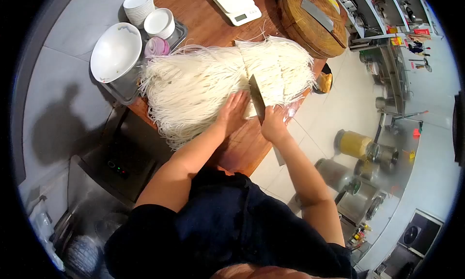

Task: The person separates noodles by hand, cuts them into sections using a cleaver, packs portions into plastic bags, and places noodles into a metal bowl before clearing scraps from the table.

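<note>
Gripping knife (256, 97) in right hand (274, 124), with fingers closed around the handle. Pointing the blade away from the body, slanted a little left, down in a seam of the noodles (193, 80). Resting left hand (233, 112) on the noodles just left of the blade, with fingers laid out flat and holding nothing. Cannot tell how hard pressed down, nor whether touching the steel.

Noodles: in a wide, loose mass across tabletop (196, 17), with further seams right of the blade. Reaching the right edge of the tabletop, above bare floor (310, 124).

Main hazard: left fingertips. Could nick them on any sideways slip of the blade, given so little room and no tucked knuckles. Could skid, too, on loose strands under the left palm.

Could drag strands out of line by sliding the blade instead of lifting it straight. Could spill some to the floor from a shove rightward. At the left end, close by: tray (180, 35) with bowl (116, 52) and onion (157, 46). Could jostle these with a leftward sweep.

Beyond, well apart: scale (236, 6); second knife (317, 15) on block (293, 24), with handle near the rim. Could fall from a knock.
</note>
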The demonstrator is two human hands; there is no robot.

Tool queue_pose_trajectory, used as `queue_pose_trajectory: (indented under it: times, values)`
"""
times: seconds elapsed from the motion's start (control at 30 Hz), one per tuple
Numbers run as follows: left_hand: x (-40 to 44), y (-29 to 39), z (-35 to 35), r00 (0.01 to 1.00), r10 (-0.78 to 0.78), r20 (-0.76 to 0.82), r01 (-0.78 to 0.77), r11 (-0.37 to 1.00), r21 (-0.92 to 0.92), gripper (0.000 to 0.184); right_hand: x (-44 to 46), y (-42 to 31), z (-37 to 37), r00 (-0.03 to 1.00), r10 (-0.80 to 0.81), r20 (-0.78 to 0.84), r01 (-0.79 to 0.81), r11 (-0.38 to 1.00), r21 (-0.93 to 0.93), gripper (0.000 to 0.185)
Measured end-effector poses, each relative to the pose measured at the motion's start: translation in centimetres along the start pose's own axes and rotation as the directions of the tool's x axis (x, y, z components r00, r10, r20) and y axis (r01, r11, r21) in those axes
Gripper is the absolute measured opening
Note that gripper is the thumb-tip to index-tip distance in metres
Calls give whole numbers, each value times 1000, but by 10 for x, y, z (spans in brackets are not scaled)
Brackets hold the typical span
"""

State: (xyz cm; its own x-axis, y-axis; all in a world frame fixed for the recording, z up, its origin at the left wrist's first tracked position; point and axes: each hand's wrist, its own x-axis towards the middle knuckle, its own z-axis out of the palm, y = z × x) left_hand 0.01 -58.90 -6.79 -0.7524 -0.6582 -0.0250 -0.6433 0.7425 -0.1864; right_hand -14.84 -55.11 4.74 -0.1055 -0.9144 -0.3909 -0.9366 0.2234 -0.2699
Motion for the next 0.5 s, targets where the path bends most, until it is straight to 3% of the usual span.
queue_pose_trajectory:
  times: [0.13,0.17,0.27,0.37,0.47,0.5]
  values:
    - [-6,-11,-3,998,57,27,-57,998,-8,64,-15,-5,20,986,145,88,-160,965,207,23]
    - [-7,-13,-8,995,82,56,-81,996,-20,59,-13,-4,26,990,128,52,-136,966,220,23]
    - [-3,-7,3,997,-13,-76,-13,942,-336,51,-13,10,56,993,115,-22,-106,966,234,22]
    - [2,-2,6,992,0,124,42,941,-337,52,-5,12,69,992,129,-4,-125,968,216,22]
    - [2,-6,-4,986,31,164,32,929,-369,53,-6,8,64,964,262,56,-266,912,314,21]
    - [2,-7,-9,983,29,181,41,927,-372,54,-9,11,68,983,179,-34,-167,959,231,20]
